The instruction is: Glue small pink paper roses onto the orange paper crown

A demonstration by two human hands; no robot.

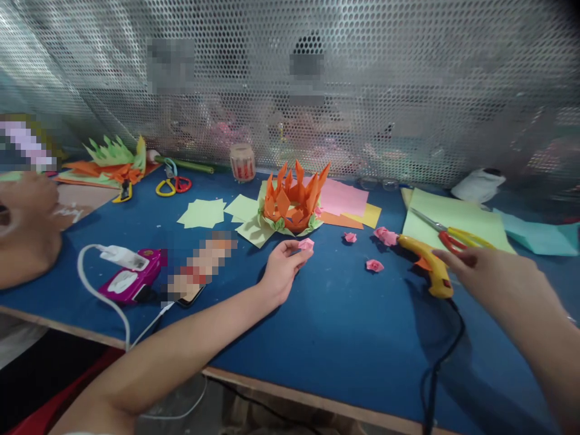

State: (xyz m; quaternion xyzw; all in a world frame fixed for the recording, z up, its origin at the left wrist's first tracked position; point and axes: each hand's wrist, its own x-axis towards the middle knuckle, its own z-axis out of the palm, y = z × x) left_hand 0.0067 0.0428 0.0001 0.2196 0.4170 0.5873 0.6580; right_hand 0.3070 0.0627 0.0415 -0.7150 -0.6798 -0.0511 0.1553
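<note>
My left hand [286, 272] pinches a small folded pink paper flower [306, 244] between thumb and fingertips, just in front of the orange paper lotus [296, 202] with green leaves at its base. On the right, my right hand [484, 272] is closed at the rear end of a yellow glue gun [423, 257]; its far fingers are hidden. The gun's nozzle points left, close to a pink paper flower [385, 236]. Two more pink flowers, one small [350, 237] and one rose-like [374, 266], lie between my hands.
Scissors [446, 232] lie on green paper [457, 211] behind my right hand. Black cord [437, 362] runs from the gun over the table edge. A purple power adapter [131, 278] and a phone [193, 296] sit left. Another person's hand [29, 196] is far left. Mesh [385, 121] stands behind.
</note>
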